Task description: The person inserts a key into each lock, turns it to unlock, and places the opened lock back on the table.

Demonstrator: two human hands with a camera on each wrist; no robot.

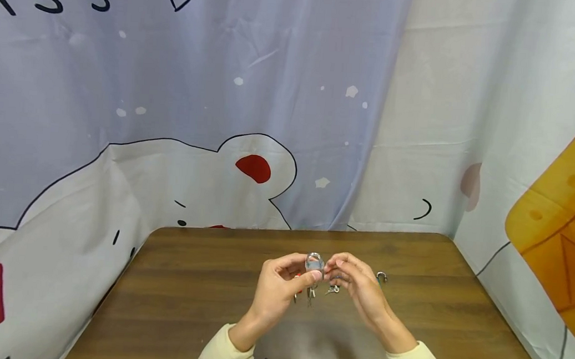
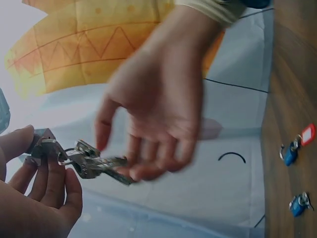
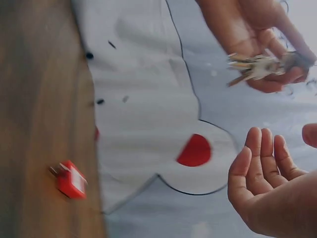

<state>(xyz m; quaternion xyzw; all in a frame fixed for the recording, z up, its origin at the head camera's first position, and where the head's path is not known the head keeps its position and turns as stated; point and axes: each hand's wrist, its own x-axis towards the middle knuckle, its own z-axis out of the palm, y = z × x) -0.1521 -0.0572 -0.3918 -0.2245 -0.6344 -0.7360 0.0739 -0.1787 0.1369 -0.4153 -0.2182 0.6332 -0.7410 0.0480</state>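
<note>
My left hand (image 1: pixel 276 284) holds a silver padlock (image 1: pixel 314 265) by its body between thumb and fingers, shackle upward in the head view. A bunch of keys (image 2: pixel 94 162) hangs from the padlock's lower side. Close on the right is my right hand (image 1: pixel 362 290), its fingers loosely bent. In the right wrist view nothing lies between the fingers of the right hand (image 3: pixel 270 186), and a gap separates it from the padlock (image 3: pixel 297 62). The keys overlap the right fingertips in the left wrist view.
Two blue padlocks (image 2: pixel 290 156) (image 2: pixel 299 204) lie on the wooden table (image 1: pixel 200 284), one near a red key tag (image 2: pixel 308 134). A red padlock (image 3: pixel 72 180) with a pale label lies there too. Printed curtains (image 1: pixel 296 119) hang behind the table.
</note>
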